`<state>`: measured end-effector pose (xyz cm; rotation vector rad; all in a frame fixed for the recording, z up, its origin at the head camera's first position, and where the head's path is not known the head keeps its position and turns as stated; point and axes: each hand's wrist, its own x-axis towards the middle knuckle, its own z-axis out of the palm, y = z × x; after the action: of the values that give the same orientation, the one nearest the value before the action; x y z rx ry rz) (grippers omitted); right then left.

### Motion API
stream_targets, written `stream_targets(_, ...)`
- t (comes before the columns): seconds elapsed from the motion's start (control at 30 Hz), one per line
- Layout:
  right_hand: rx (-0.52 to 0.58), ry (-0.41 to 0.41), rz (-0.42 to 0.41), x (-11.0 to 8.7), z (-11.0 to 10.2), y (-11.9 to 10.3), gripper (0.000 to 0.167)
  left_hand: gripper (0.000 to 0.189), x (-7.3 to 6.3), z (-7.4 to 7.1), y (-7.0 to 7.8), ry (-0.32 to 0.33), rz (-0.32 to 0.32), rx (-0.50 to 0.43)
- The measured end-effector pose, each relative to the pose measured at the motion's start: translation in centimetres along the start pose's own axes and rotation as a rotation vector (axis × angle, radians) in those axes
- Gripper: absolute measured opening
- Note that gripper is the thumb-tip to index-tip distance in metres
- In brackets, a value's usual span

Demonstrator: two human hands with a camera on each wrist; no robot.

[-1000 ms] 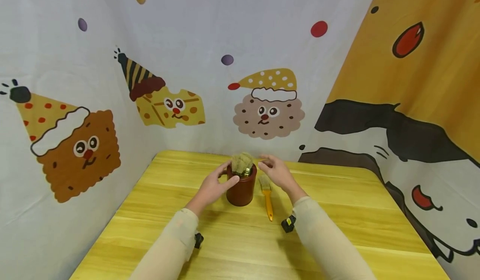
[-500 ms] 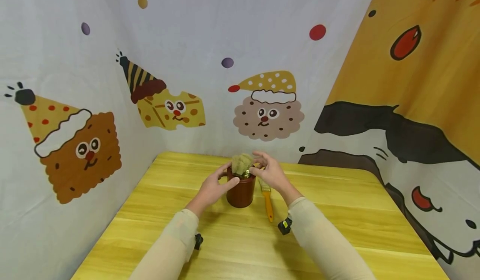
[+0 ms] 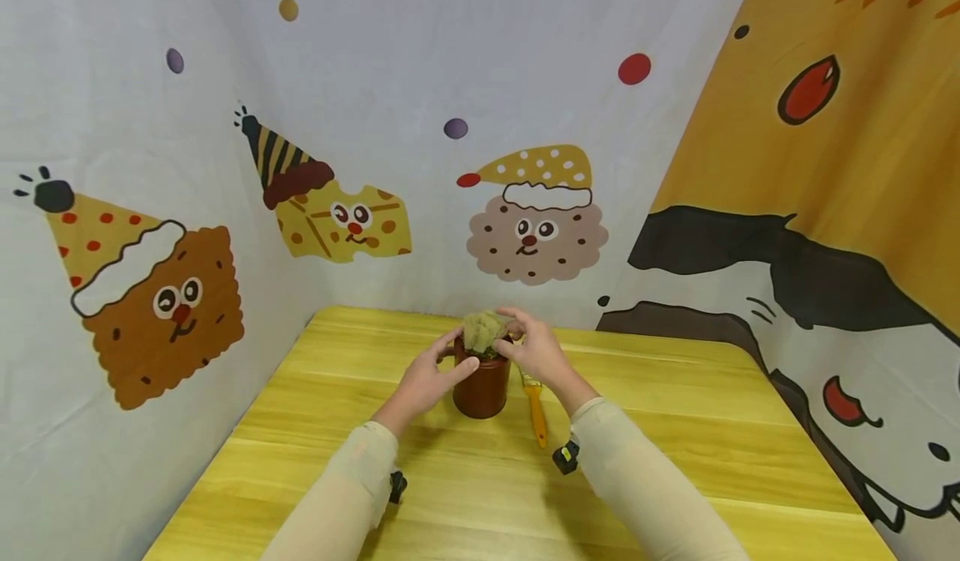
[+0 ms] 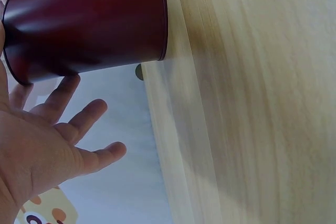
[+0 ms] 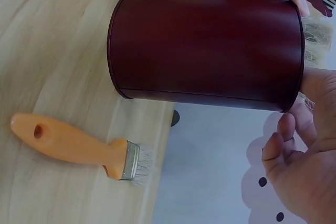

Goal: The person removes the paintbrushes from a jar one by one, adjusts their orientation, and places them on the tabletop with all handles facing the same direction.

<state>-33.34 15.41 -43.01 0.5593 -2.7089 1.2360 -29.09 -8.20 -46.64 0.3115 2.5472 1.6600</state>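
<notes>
A dark red cup [image 3: 481,393] stands upright on a wooden table [image 3: 712,411], pale bristles [image 3: 482,330] poking from its mouth. The left hand [image 3: 426,378] grips the cup near its rim, some fingers spread. The right hand [image 3: 540,351] has thumb and fingers at the bristles; cannot tell whether they pinch. An orange brush [image 3: 537,415] lies just right of the cup

Small curtained-off corner, I'd call it a draped booth. Pale cloth [image 3: 360,69] hangs right behind the wood-grain surface [image 3: 712,428] — cartoon print, party-hatted cheese [image 3: 341,223] and biscuit [image 3: 168,336]. I note orange cloth [image 3: 750,144] at right, in soft folds. Home or studio — I can't tell.
</notes>
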Motion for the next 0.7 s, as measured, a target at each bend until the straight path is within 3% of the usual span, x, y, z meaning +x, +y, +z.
stream_targets(0.3,-0.18,-0.024,-0.047,-0.1,0.2,-1.3,0.066,0.077,0.0,0.1,0.0,-0.001,-0.016,0.001)
stream_targets(0.7,-0.161,-0.045,-0.012,-0.1,0.2,-2.1,0.074,0.077,0.1,0.1,-0.1,-0.002,-0.015,-0.001)
